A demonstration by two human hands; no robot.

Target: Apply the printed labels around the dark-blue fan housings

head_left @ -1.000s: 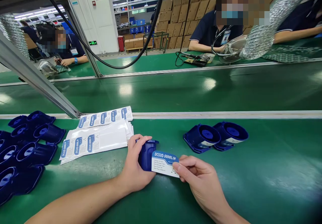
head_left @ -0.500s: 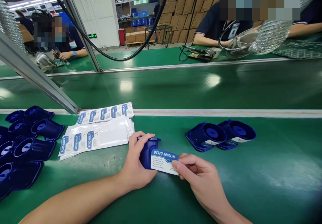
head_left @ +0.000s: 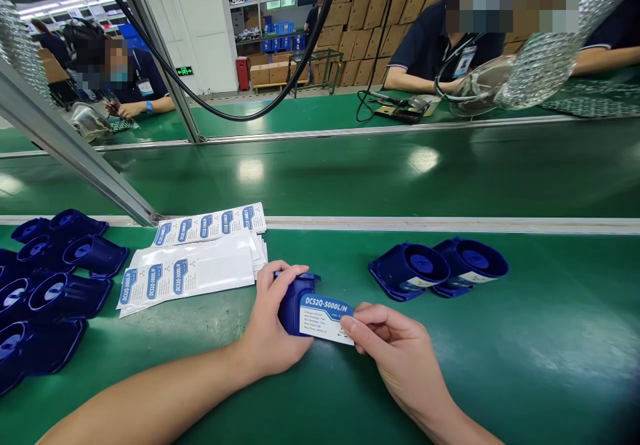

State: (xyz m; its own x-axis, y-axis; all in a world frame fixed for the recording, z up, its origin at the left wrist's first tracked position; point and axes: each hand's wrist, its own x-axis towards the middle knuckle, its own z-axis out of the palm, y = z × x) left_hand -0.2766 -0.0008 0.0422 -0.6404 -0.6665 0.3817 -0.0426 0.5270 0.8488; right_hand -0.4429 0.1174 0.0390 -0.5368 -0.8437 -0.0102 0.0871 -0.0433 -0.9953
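My left hand (head_left: 275, 328) is wrapped round a dark blue plastic housing (head_left: 296, 301), which lies on its side on the green bench. Between the thumb and fingers of my right hand (head_left: 395, 341) is the right end of a white and blue label (head_left: 325, 318) printed "DC52Q-5000L/H". The label's left end lies against the housing's side; whether it is stuck there I cannot tell. Left of my hands, sheets of similar labels (head_left: 215, 278) are stacked. Two more blue housings (head_left: 413, 268) with labels on their sides stand to the right.
Several blue housings (head_left: 55, 298) are grouped at the far left. A metal post (head_left: 100, 171) slants down to the bench edge. Beyond a raised rail (head_left: 400, 223) runs a green belt-like surface (head_left: 320, 171). A black cable (head_left: 240, 118) hangs in front, and co-workers sit across.
Both hands keep nearly the same place. The label's right end has risen very slightly, still pinched in my right hand.
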